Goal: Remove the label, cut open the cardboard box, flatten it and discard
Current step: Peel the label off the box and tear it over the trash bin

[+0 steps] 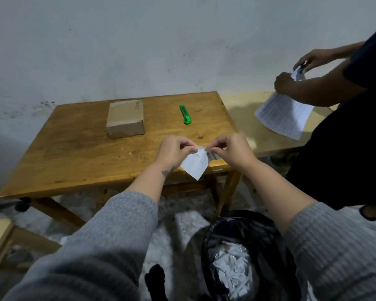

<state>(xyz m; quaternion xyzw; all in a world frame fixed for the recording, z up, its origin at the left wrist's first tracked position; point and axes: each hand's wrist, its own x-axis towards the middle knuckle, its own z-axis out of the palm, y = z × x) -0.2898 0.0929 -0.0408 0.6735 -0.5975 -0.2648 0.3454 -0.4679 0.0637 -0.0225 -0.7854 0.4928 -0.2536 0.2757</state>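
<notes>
Head view: both hands pinch the label (197, 162) in their fingers.
Done: label off.
Left: box (125, 118) sealed on surface (74, 148); knife (185, 114) untouched.

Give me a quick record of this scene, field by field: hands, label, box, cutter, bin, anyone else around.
left hand: pinching the label's top edge
right hand: pinching the same edge, close beside the left
label: off the box, held over the table's near edge, apparently being torn
cardboard box: closed, on the wooden table
utility knife: green, lying right of the box, untouched
bin: black-lined, below, holding white paper scraps
second person: at right, handling printed sheets
</notes>
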